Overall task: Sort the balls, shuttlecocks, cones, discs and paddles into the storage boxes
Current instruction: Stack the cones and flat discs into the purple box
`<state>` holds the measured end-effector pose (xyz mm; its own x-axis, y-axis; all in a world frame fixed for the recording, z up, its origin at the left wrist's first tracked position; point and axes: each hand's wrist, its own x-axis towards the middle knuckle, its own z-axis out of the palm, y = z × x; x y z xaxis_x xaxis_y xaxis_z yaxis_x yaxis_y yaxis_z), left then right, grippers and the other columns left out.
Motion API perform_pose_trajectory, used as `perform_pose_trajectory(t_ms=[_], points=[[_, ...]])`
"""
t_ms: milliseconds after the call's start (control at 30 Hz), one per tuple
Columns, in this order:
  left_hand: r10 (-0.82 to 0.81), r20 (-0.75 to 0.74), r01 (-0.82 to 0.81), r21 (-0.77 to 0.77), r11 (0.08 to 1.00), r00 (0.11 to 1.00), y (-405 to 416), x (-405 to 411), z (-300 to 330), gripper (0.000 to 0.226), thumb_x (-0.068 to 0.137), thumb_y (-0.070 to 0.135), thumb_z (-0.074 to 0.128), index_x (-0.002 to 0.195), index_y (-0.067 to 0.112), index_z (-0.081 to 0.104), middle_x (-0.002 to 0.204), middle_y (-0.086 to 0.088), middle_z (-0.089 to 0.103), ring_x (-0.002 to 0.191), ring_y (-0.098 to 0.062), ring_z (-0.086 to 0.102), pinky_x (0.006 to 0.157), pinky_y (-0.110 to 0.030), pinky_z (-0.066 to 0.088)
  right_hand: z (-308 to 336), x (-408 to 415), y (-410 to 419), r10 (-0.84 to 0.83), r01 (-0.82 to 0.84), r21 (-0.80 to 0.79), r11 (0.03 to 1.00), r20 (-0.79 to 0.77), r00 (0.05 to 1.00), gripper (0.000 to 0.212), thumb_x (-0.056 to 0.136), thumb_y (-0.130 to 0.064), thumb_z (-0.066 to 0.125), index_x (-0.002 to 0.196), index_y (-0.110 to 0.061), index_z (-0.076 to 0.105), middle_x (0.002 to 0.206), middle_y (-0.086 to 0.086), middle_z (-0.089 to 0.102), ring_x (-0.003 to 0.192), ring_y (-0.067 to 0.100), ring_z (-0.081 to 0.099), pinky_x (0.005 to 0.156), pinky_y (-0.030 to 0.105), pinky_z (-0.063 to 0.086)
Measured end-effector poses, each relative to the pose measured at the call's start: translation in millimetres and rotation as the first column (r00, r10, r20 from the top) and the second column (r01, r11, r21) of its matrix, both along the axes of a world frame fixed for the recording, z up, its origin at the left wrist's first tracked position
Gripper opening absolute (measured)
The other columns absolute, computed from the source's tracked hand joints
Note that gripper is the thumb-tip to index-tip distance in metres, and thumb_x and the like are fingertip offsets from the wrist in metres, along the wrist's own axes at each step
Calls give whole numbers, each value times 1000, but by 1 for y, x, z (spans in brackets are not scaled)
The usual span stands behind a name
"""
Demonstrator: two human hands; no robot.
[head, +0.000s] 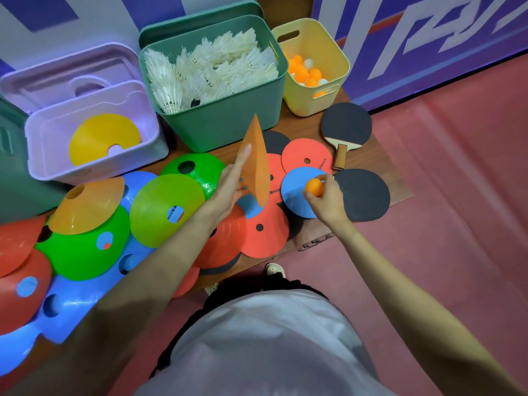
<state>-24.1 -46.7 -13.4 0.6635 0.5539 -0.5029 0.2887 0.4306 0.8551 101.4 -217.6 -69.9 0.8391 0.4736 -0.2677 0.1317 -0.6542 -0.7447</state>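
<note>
My left hand [233, 181] holds an orange flat disc [255, 161] tilted up on edge above the pile of discs. My right hand [324, 195] pinches an orange ball [313, 185] over a blue disc [297, 192]. Red discs [307, 155] lie flat around them. Two black paddles sit to the right, one [347, 125] near the yellow box and one [364, 195] at the table's edge. Dome cones, green [165, 208], orange [88, 207], red and blue, crowd the left side.
A lilac box [94, 167] holds a yellow cone [100, 138]. The green box [225, 121] is full of white shuttlecocks [211, 70]. In the yellow box [334, 61] lie orange and white balls [304, 71]. Red floor [443, 210] lies to the right.
</note>
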Motion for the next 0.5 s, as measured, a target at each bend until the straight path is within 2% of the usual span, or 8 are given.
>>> perform_pose_trajectory(t_ms=[67, 133, 200, 233, 267, 333, 400, 500], points=[[24, -13, -24, -16, 1000, 1000, 3, 3, 4, 69, 53, 75, 63, 95, 20, 64, 79, 1, 68, 72, -17, 64, 65, -30, 55, 12, 10, 10, 12, -13, 37, 999, 31, 999, 38, 81, -14, 65, 115, -3, 51, 113, 10, 56, 103, 32, 57, 89, 39, 47], [42, -33, -41, 11, 999, 999, 9, 6, 7, 83, 45, 77, 66, 100, 15, 61, 80, 2, 65, 72, -17, 64, 58, -27, 51, 21, 20, 19, 19, -24, 93, 995, 60, 998, 34, 81, -16, 65, 111, -4, 52, 105, -6, 45, 98, 31, 58, 86, 47, 51], [44, -24, -43, 40, 998, 999, 14, 8, 6, 87, 46, 75, 68, 108, 15, 61, 88, -1, 65, 80, -21, 64, 62, -30, 52, 27, 32, 30, 38, -46, 80, 996, 106, 994, 33, 85, -14, 64, 113, -2, 52, 107, -2, 42, 94, 22, 49, 83, 31, 49], [41, 2, -41, 38, 998, 999, 17, 8, 6, 79, 48, 73, 68, 102, 16, 61, 83, 1, 64, 78, -21, 64, 63, -30, 52, 28, 38, 35, 50, -57, 50, 997, 134, 990, 34, 86, -14, 63, 116, -1, 52, 112, 6, 45, 94, 20, 43, 77, 17, 43], [52, 19, -53, 18, 998, 998, 19, 9, 7, 68, 49, 70, 66, 92, 18, 59, 74, 4, 64, 73, -17, 63, 63, -30, 52, 31, 44, 40, 65, -69, 21, 997, 161, 985, 36, 87, -15, 63, 118, -1, 51, 117, 12, 47, 97, 21, 42, 72, 10, 37], [90, 67, -87, -51, 995, 994, 25, 10, 6, 57, 49, 67, 60, 75, 17, 51, 60, 7, 60, 59, -10, 60, 62, -27, 51, 33, 58, 50, 61, -66, 20, 998, 209, 976, 40, 88, -18, 64, 121, 0, 50, 121, 19, 49, 107, 28, 47, 79, 17, 33], [126, 109, -117, -85, 989, 986, 32, 12, 4, 58, 50, 64, 58, 77, 13, 53, 70, 2, 63, 61, -11, 61, 59, -26, 51, 38, 75, 61, 23, -37, 61, 997, 228, 973, 42, 89, -19, 63, 124, -1, 48, 123, 20, 48, 111, 29, 49, 83, 23, 33], [170, 110, -153, -149, 977, 979, 40, 19, -1, 48, 70, 53, 55, 93, 11, 57, 90, -4, 64, 71, -15, 64, 59, -27, 53, 44, 113, 86, -47, 16, 122, 992, 258, 965, 48, 86, -18, 64, 126, 0, 45, 124, 18, 52, 113, 30, 51, 86, 28, 36]])
